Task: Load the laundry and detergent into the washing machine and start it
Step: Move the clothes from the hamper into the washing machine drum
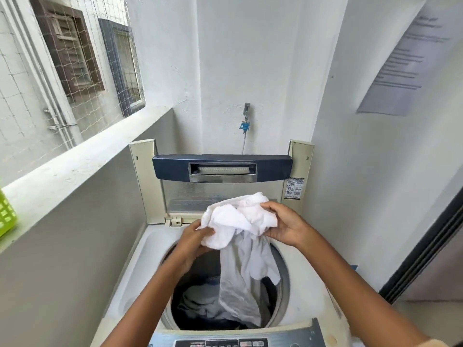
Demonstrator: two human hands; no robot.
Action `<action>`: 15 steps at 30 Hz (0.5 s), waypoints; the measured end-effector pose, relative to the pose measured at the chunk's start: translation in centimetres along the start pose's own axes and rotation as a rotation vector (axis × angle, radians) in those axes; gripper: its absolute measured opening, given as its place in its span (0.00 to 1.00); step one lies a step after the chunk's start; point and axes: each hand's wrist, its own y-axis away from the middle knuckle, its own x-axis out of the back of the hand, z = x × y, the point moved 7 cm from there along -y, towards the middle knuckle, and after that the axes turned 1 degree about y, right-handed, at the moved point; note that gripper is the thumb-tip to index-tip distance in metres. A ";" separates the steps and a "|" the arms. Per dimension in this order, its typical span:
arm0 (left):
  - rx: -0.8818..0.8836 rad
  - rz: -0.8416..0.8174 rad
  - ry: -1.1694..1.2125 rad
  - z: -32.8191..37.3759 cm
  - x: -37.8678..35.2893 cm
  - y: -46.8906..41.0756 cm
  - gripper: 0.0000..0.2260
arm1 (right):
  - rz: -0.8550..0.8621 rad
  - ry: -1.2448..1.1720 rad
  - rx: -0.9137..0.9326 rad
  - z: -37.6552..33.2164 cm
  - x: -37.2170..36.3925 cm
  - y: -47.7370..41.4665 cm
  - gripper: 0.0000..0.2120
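Both hands are up over the open cream top-loading washing machine (140, 259), its blue-framed lid (172, 169) raised at the back. The left hand (194, 236) curls its fingers round the left edge of a crumpled white terry towel (238, 219). The right hand (283, 224) pinches the right side, thumb on top. Bunched with it, a thin pale-grey garment (240, 276) hangs limp and wrinkled, its lower end inside the steel drum (283, 271), over blue and grey clothes (198, 300).
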 end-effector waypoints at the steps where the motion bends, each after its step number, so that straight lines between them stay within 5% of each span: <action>1: -0.023 0.061 -0.002 0.6 1.0 -0.3 0.13 | 0.015 0.036 0.012 -0.2 0.5 0.1 0.04; 4: -0.165 0.167 -0.204 3.0 3.5 -1.0 0.14 | 0.099 0.230 0.092 -1.2 2.5 0.2 0.02; 8: -0.349 0.103 -0.799 4.6 3.8 -1.4 0.16 | 0.225 0.457 0.284 -3.2 3.5 1.0 0.04; 15: -0.278 -0.093 -0.951 4.8 3.9 -0.7 0.09 | 0.388 0.765 0.646 -5.7 2.9 1.7 0.11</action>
